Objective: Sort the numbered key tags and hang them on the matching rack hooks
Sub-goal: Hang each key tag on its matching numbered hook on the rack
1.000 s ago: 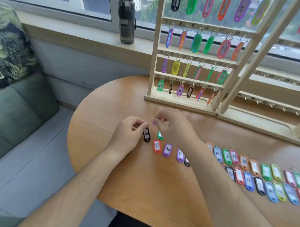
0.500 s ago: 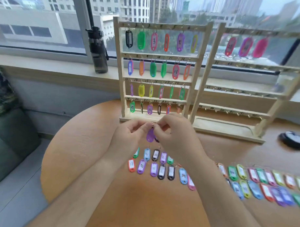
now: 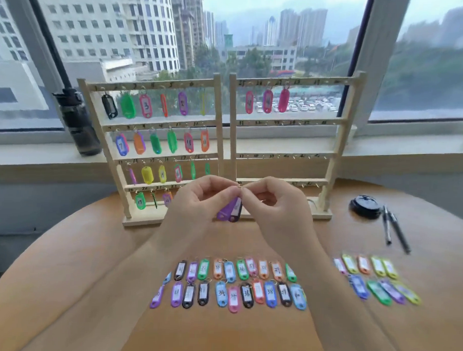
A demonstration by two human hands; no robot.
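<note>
Head view: left hand and right hand are pinching purple tag and black tag rings, now raised off table toward rack; hanging likely next.

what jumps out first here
First, the left hand and right hand meet mid-frame, pinching the rings of a pair of tags, one purple, one black. Behind them the left rack carries bright tags on every row. Rows of loose tags line the table nearer the camera.

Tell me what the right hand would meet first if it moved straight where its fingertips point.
Probably the left hand: the right hand points at it, nearly touching, both pinching above the hanging tags.
</note>
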